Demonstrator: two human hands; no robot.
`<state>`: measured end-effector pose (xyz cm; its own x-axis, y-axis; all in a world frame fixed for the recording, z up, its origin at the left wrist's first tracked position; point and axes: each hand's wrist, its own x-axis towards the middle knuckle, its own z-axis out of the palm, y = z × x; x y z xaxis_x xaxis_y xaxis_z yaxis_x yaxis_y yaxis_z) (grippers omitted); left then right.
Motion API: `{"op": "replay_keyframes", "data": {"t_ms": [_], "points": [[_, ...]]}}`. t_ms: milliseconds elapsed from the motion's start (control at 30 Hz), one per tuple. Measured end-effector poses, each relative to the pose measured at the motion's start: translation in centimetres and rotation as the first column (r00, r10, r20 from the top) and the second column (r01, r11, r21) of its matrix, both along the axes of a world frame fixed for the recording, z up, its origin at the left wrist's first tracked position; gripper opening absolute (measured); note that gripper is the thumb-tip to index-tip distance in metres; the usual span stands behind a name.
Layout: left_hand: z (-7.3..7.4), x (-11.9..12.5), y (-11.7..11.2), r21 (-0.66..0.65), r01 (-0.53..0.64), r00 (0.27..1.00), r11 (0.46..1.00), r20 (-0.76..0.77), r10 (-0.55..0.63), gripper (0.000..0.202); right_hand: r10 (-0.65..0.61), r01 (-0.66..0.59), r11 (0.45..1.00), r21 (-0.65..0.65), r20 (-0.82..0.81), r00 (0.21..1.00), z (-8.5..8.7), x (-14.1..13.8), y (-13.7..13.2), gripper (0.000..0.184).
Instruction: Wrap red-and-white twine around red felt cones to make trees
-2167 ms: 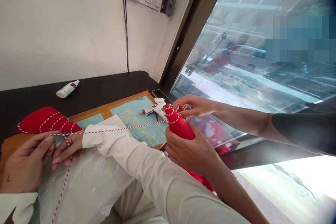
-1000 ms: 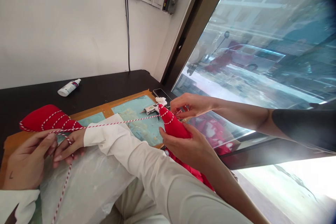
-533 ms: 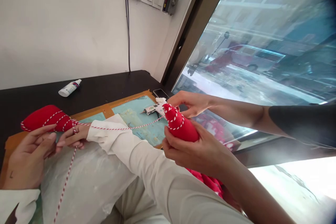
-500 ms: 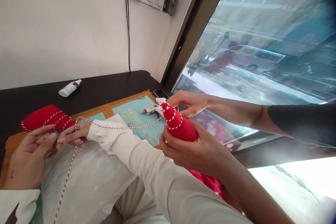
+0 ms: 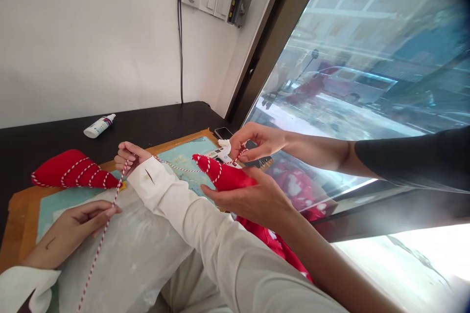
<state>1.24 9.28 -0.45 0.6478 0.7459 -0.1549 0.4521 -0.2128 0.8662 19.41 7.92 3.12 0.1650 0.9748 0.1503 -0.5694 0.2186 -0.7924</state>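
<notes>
Spreading apart, the bare right hand (image 5: 128, 157) and left hand (image 5: 90, 217) are being kept pinched on thin red-and-white twisted string (image 5: 119, 184). It is seemingly being pulled straight.

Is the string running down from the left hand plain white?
No, the string below the left hand shows red and white stripes.

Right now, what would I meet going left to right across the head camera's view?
The red cone lying on the left, your right hand, the black cables, the co-worker's red cone, the dark sleeve.
</notes>
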Motion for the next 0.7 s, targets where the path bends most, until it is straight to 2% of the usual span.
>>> {"op": "replay_keyframes", "data": {"t_ms": [100, 200, 267, 333, 433, 533, 700], "points": [[-0.2, -0.2, -0.1, -0.066, 0.050, 0.998, 0.997, -0.037, -0.052, 0.046, 0.003, -0.001, 1.000, 0.021, -0.080, 0.997, -0.4, 0.1, 0.5, 0.028], [-0.3, -0.2, -0.5, -0.159, 0.016, 0.999, 0.987, -0.024, -0.020, 0.048, 0.024, -0.029, 0.996, -0.080, -0.058, 0.998, -0.2, 0.1, 0.6, 0.027], [-0.3, -0.1, -0.6, -0.203, -0.040, 0.999, 0.978, 0.012, 0.044, 0.047, 0.058, -0.054, 0.983, -0.177, 0.016, 0.998, -0.1, -0.1, 0.5, 0.028], [-0.2, -0.2, -0.5, -0.213, -0.121, 0.990, 0.970, 0.051, 0.135, 0.050, 0.110, -0.090, 0.972, -0.218, 0.082, 0.991, -0.1, -0.3, 0.5, 0.030], [-0.3, -0.2, 0.2, -0.223, -0.237, 0.965, 0.946, 0.062, 0.256, 0.059, 0.226, -0.196, 0.957, -0.215, 0.127, 0.966, -0.8, -0.8, 1.0, 0.030], [-0.2, -0.2, 0.7, -0.248, -0.311, 0.941, 0.917, 0.055, 0.334, 0.064, 0.369, -0.327, 0.919, -0.219, 0.188, 0.910, -2.1, -1.2, 1.5, 0.026], [0.3, 0.3, 0.3, -0.280, -0.404, 0.876, 0.871, 0.156, 0.457, 0.063, 0.510, -0.488, 0.860, -0.151, 0.308, 0.803, -3.8, -2.0, 1.8, 0.048]]}}
